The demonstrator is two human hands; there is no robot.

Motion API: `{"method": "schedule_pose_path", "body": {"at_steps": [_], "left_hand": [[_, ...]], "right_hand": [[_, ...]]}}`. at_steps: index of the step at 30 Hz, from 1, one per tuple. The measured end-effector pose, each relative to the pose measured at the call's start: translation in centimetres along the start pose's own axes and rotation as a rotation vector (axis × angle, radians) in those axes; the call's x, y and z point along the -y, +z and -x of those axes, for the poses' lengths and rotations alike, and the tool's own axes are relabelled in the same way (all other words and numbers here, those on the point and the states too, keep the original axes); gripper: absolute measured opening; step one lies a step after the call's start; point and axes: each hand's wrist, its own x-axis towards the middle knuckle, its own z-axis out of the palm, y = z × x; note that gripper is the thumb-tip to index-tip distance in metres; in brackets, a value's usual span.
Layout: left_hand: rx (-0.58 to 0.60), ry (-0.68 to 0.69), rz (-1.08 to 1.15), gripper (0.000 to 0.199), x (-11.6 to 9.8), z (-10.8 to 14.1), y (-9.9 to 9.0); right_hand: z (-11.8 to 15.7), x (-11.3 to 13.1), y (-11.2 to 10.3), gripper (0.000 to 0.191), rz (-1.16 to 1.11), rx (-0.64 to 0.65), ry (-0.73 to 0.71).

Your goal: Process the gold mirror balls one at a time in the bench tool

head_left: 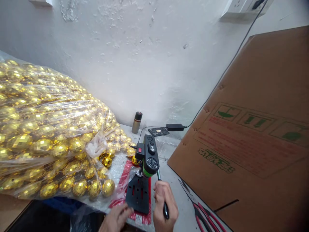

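A small black bench drill press (151, 154) with a green band stands on the table, its slotted base plate (137, 199) lying on a red sheet (124, 177) under clear plastic. My right hand (164, 204) is wrapped round the black handle of a metal lever (166, 211) at the machine's right side. At the front left corner of the base plate is my left hand (117, 217), its fingers stretched out and apart; nothing shows in them. Whether its fingertips touch the plate I cannot tell.
A big clear bag (43, 129) of shiny gold faceted balls fills the left. On the right stands a tall cardboard box (253, 129), with red-handled scissors (205, 214) beside it. A spray can (137, 122), a black phone-like slab (158, 131) and a power adapter (175, 127) sit near the wall.
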Motion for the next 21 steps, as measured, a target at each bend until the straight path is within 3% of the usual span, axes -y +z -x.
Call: {"method": "schedule_pose_path", "body": {"at_steps": [3,5,7,11,15,21], "left_hand": [[-0.149,-0.286,-0.214,0.036,1.5,-6.0,-6.5],[-0.035,-0.562,-0.334,0.035,2.5,-10.2,-10.0],[0.069,-0.749,-0.345,0.03,3.5,-13.2,-12.0],[0.109,-0.879,-0.241,0.025,5.4,-15.4,-12.1],[0.053,-0.887,0.004,0.032,6.3,-15.7,-11.7],[-0.122,-0.795,0.623,0.056,3.8,-14.7,-11.5]], "right_hand": [[0.1,-0.2,0.1,0.025,-0.007,0.003,-0.013],[0.1,-0.2,0.2,0.025,-0.008,-0.004,-0.029],[0.0,-0.1,0.3,0.025,-0.002,-0.007,-0.037],[0.0,0.0,0.3,0.024,0.012,0.004,-0.054],[-0.3,0.3,0.1,0.024,0.014,0.017,-0.066],[-2.5,1.8,-0.4,0.028,0.02,0.037,0.028]]}}
